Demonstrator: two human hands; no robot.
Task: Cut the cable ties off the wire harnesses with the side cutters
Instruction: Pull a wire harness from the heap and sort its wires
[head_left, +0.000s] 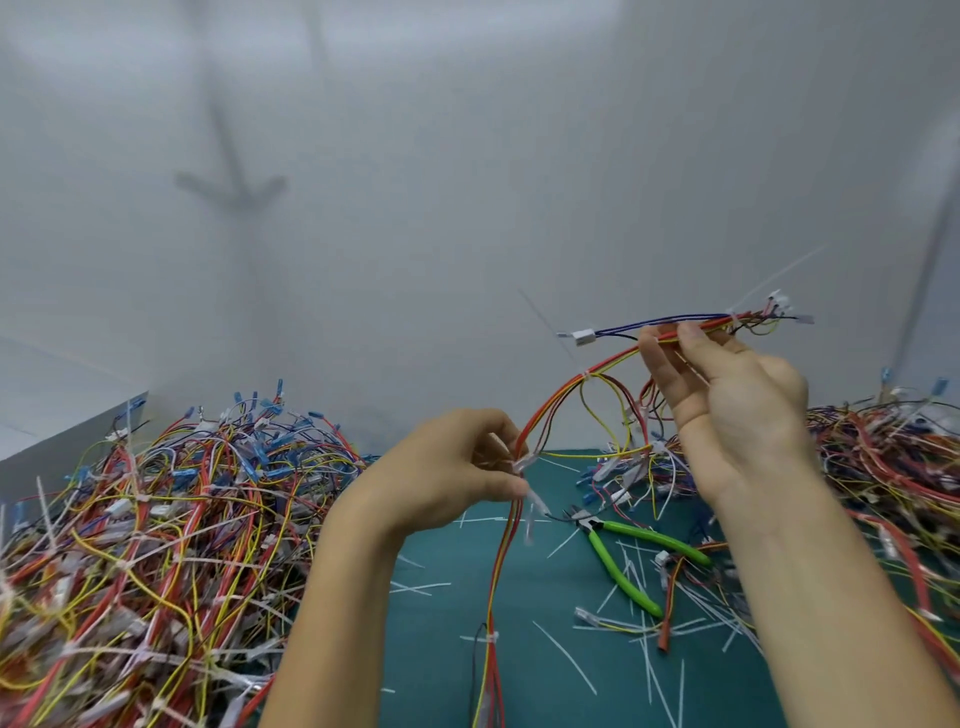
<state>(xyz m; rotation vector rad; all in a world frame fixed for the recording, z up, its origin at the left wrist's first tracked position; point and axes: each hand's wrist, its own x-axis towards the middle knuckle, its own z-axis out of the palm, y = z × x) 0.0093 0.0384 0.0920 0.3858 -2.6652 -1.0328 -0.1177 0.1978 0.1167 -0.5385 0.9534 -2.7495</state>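
Note:
A wire harness (558, 397) of red, yellow, orange and blue wires hangs between my two hands above the green mat. My left hand (457, 467) pinches it low down, beside a white cable tie (530, 462). Higher up and to the right, my right hand (727, 405) holds its upper part between thumb and fingers, near another white tie (735, 314) with a long tail. A third tie (586, 374) sits on the arc between the hands. The green-handled side cutters (623, 551) lie on the mat below, untouched.
A large heap of tangled harnesses (156, 545) fills the left side. Another heap (883, 467) lies at the right. Several cut white tie pieces (566, 657) are scattered over the green mat (441, 649). A grey box edge (67, 441) stands at far left; a white wall is behind.

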